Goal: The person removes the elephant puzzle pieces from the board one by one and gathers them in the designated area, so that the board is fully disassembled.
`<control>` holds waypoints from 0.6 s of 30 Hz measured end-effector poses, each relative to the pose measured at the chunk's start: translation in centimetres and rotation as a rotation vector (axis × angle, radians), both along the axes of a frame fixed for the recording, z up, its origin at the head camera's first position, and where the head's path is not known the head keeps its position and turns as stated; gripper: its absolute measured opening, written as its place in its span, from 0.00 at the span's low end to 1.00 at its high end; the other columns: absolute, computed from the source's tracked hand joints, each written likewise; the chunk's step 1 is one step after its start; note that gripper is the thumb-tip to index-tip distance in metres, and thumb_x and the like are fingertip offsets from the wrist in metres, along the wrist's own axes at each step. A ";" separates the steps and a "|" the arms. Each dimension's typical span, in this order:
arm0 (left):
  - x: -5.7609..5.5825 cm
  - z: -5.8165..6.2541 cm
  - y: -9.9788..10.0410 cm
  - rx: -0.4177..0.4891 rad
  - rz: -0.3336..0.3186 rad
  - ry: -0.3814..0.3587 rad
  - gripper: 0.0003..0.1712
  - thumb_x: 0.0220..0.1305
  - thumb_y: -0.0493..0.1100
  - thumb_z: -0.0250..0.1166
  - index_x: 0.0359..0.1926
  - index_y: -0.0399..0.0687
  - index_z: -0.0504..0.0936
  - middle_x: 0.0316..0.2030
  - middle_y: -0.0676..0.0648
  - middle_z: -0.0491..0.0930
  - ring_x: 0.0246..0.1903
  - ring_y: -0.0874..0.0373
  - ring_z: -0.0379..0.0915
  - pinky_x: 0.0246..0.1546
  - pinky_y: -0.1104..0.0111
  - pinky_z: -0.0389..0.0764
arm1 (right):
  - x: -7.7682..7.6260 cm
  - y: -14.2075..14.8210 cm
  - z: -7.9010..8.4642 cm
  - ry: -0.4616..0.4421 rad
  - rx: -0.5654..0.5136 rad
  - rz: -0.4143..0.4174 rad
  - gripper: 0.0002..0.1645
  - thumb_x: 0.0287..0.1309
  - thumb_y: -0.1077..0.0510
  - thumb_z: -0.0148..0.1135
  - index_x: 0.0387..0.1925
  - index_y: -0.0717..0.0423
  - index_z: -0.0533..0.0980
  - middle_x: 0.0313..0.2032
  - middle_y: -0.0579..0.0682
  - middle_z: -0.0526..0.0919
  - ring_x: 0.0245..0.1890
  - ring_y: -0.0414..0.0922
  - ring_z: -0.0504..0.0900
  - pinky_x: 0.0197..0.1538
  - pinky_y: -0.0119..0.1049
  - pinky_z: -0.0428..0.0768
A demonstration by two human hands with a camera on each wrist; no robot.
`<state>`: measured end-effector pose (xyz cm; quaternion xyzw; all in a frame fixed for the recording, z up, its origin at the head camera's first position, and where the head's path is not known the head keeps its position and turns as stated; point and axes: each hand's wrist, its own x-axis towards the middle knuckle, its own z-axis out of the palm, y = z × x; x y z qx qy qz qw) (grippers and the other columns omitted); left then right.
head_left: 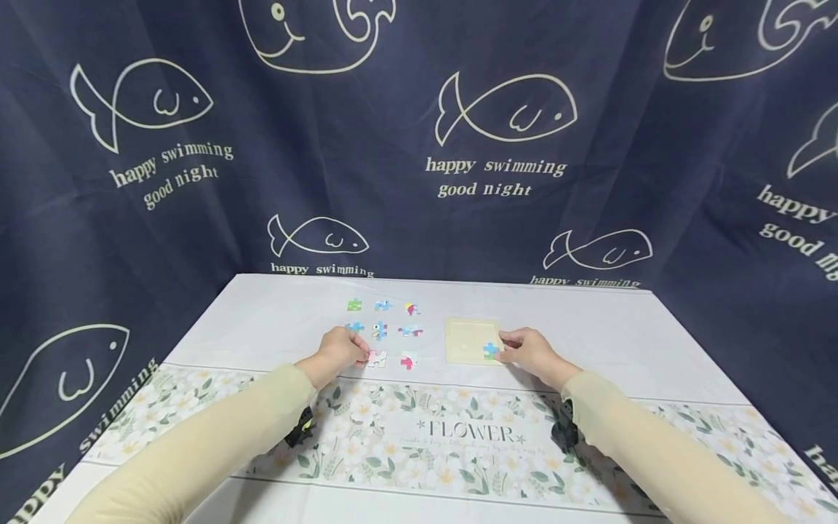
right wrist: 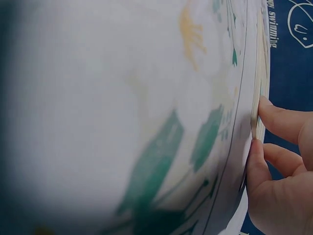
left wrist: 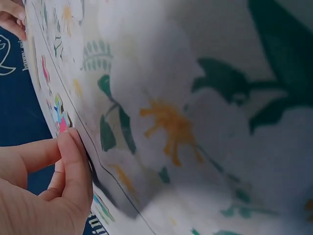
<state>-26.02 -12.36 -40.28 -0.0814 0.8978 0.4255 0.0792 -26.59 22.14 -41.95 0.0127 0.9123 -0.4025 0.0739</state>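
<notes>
My left hand point(head_left: 342, 349) pinches the edge of a pale puzzle piece point(head_left: 377, 359) in the front row of loose pieces, thumb and forefinger together in the left wrist view. A pink and white puzzle piece point(head_left: 409, 359) lies just right of it. My right hand point(head_left: 532, 352) holds the right edge of a shallow wooden puzzle tray point(head_left: 465, 342), with the thumb near its front corner. Inside that corner sits a blue and green puzzle piece point(head_left: 490, 351). In the right wrist view, the fingertips point(right wrist: 264, 105) grip the tray's rim.
Behind the left hand, several more pieces lie in rows, among them a green piece point(head_left: 354, 305), a blue one point(head_left: 382, 306) and a penguin-like one point(head_left: 380, 330). A floral cloth strip point(head_left: 419, 437) crosses the white table. A dark fish-print curtain point(head_left: 406, 204) hangs behind.
</notes>
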 end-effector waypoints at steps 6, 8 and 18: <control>0.1 0.2 0.3 -0.033 -0.005 0.009 0.06 0.51 0.28 0.67 0.24 0.40 0.81 0.27 0.44 0.80 0.19 0.61 0.77 0.25 0.74 0.79 | 0.0 0.1 -0.1 -0.004 0.000 0.005 0.35 0.57 0.59 0.68 0.64 0.63 0.68 0.59 0.62 0.72 0.59 0.56 0.72 0.63 0.49 0.72; 0.0 0.0 0.3 -0.030 -0.005 0.017 0.05 0.51 0.27 0.67 0.25 0.39 0.81 0.28 0.44 0.80 0.20 0.62 0.77 0.25 0.74 0.80 | 0.0 0.1 -0.1 -0.005 -0.004 0.006 0.35 0.57 0.59 0.68 0.64 0.63 0.68 0.59 0.62 0.72 0.60 0.56 0.72 0.63 0.49 0.72; -0.3 -0.4 0.1 -0.034 -0.001 -0.003 0.05 0.52 0.29 0.68 0.27 0.39 0.81 0.29 0.44 0.80 0.19 0.62 0.77 0.24 0.74 0.79 | -0.3 0.2 -0.2 -0.019 -0.019 0.004 0.35 0.57 0.58 0.67 0.65 0.62 0.68 0.58 0.61 0.71 0.59 0.55 0.72 0.64 0.49 0.71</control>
